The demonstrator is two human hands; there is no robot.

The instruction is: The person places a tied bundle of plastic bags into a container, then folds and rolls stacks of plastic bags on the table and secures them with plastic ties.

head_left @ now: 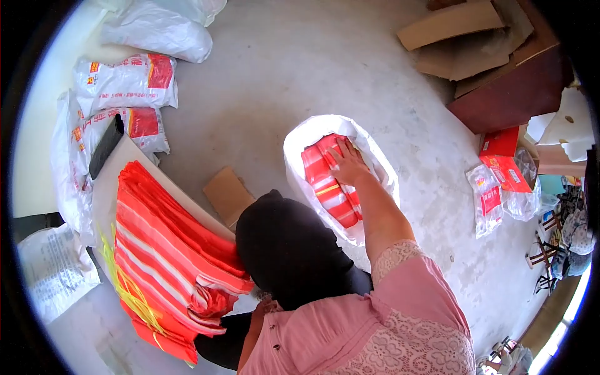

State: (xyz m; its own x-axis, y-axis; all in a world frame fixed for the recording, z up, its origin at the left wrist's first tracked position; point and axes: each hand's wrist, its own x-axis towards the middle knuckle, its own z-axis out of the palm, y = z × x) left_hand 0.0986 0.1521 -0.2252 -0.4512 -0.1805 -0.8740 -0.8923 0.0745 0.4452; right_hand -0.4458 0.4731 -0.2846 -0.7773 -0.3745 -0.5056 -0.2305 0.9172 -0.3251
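My right hand [350, 164] lies flat with fingers spread on a folded bundle of red-and-white striped plastic bags [325, 178], tied with a yellow band. This bundle sits inside an open white sack [294, 150] standing on the floor. To the left, a tall stack of red-and-white striped bags [169, 237] rests on a light board, with yellow strings [134, 297] hanging over its near edge. My left hand [267, 306] is low beside the stack and my black-clad knee; its fingers are mostly hidden, so what it holds does not show.
Filled white printed sacks [128, 81] line the left wall. A cardboard piece [228, 194] lies on the floor between stack and sack. At upper right are open cardboard boxes [465, 37], with a red box [503, 159] and a plastic packet [485, 200] nearer.
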